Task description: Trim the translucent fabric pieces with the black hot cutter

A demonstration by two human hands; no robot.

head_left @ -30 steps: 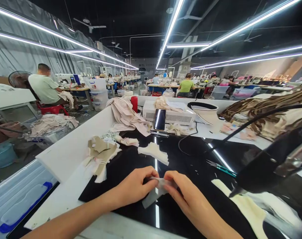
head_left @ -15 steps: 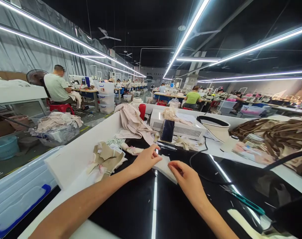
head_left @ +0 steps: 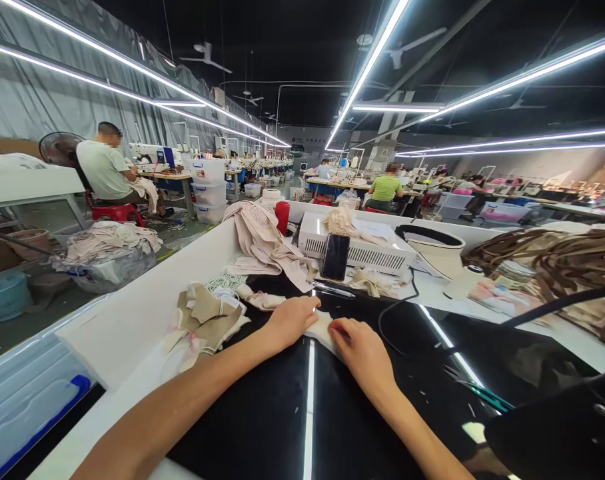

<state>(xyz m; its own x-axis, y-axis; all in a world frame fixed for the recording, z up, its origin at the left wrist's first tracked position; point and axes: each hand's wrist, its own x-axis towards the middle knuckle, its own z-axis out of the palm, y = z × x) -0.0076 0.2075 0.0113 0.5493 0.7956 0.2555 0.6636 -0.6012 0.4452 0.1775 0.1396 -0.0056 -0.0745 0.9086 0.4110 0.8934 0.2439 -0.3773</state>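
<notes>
Between my two hands, just above or on the glossy black tabletop (head_left: 262, 413), is a small cream-white fabric piece (head_left: 322, 331). My left hand (head_left: 293, 323) has its fingers closed over the piece's left end, with the fingertips partly hidden. At the right end, my right hand (head_left: 357, 343) pinches the fabric between thumb and fingers. A black phone (head_left: 335, 257) leans upright against a white box behind my hands. A pen (head_left: 332, 289) lies in front of the phone.
Fabric scraps (head_left: 207, 317) lie left of my arm, and draped beige fabric (head_left: 262, 240) sits behind. Green-handled scissors (head_left: 482, 393), a black cable (head_left: 382, 327) and a thread cone (head_left: 465, 281) are on the right. A white box (head_left: 372, 250) stands at the back. Co-workers (head_left: 105, 163) sit farther off.
My right hand has moved slightly left, nearer my left hand, and the fabric piece between them now shows less. The camera view has shifted slightly.
</notes>
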